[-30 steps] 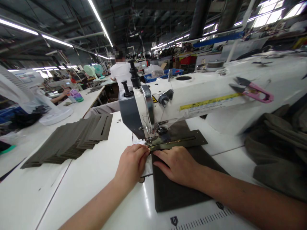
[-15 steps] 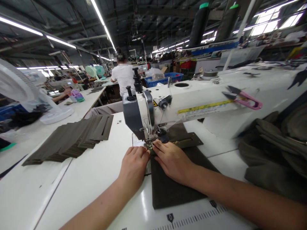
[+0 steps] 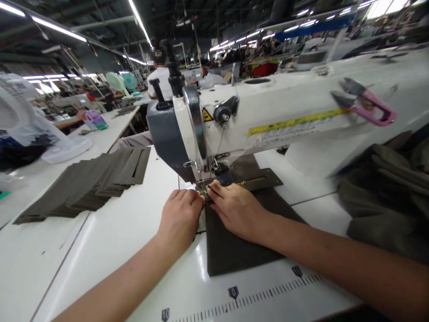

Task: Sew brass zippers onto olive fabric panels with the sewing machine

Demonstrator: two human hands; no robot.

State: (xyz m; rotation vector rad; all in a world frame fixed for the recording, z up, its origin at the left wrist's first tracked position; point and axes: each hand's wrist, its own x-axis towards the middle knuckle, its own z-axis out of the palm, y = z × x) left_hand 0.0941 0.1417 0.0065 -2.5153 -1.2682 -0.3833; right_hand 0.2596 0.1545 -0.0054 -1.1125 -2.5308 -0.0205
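Observation:
A dark olive fabric panel (image 3: pixel 234 250) lies flat under the sewing machine (image 3: pixel 197 134). Across it runs a slotted olive strip (image 3: pixel 273 178) with a brass-toothed zipper (image 3: pixel 246 182) in its slot. My left hand (image 3: pixel 181 217) is closed, thumb and forefinger pinching the zipper end just in front of the presser foot. Close beside it, my right hand (image 3: pixel 237 212) has its fingers bunched and pressed down on the strip and panel right of the needle. The fingertips partly hide the cloth there.
A fanned stack of slotted olive strips (image 3: pixel 90 179) lies to the left. Pink-handled thread snips (image 3: pixel 372 105) rest against the machine arm. Bunched olive cloth (image 3: pixel 385 192) sits at right. A white fan (image 3: pixel 63 143) stands at left; a person in white (image 3: pixel 159 82) is beyond the machine.
The view has moved closer to the machine and tilted down, showing more of the table's ruler. Both hands stay at the needle, holding the fabric and zipper in much the same pose.

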